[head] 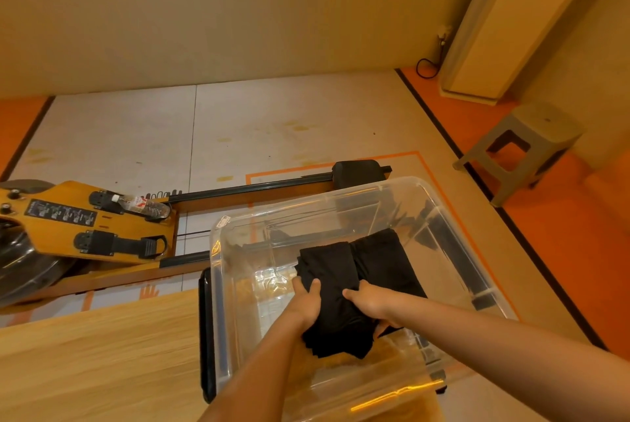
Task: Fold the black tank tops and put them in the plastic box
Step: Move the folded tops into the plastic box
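Note:
A clear plastic box (453, 237) stands in front of me, to the right of a wooden table. Inside it, a folded black tank top (332, 302) is held from both sides. My left hand (305, 304) grips its left edge with the thumb on top. My right hand (373, 304) grips its right edge, fingers curled under the cloth. A second folded black tank top (385, 258) lies in the box just beyond and to the right, touching the held one.
The wooden table (102, 353) fills the lower left. A wooden rowing machine (85, 227) with a plastic bottle (143, 205) on it lies on the floor behind. A grey plastic stool (525, 149) stands at the right.

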A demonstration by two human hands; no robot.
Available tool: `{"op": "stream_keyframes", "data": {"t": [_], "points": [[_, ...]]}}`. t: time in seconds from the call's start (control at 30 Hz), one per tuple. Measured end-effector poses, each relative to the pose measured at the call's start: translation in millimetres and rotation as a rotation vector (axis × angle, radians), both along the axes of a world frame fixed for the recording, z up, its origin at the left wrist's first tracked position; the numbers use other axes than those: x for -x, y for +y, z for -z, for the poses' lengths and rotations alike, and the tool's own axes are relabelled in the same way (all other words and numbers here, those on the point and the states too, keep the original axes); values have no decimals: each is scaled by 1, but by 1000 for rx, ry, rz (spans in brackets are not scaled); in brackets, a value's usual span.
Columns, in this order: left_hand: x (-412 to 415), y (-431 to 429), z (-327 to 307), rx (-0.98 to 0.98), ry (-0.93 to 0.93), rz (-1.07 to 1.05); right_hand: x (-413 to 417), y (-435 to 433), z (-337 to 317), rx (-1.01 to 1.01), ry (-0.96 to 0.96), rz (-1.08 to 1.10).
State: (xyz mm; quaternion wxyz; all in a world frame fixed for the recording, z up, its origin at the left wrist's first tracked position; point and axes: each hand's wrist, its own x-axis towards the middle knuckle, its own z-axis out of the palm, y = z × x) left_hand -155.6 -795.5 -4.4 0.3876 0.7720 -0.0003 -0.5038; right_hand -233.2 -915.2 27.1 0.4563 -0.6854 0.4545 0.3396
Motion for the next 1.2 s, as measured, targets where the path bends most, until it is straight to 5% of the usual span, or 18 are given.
{"op": "stream_keyframes", "data": {"t": [0.23,0.37,0.5,0.63,1.0,1.2], "points": [[2,-2,3,18,40,-197,-1,-1,-36,94,-44,-189],[-6,0,22,-33,201,-304,7,-12,-45,361,-234,-493],[-2,9,7,-22,345,-165,15,-23,-29,573,-314,-765],[1,10,12,-26,363,-62,18,-36,-14,461,-197,-966],[4,13,8,-250,252,122,25,-39,-16,259,-326,-772],[-6,9,22,-221,13,1,17,-36,-25,397,-351,-772]]}}
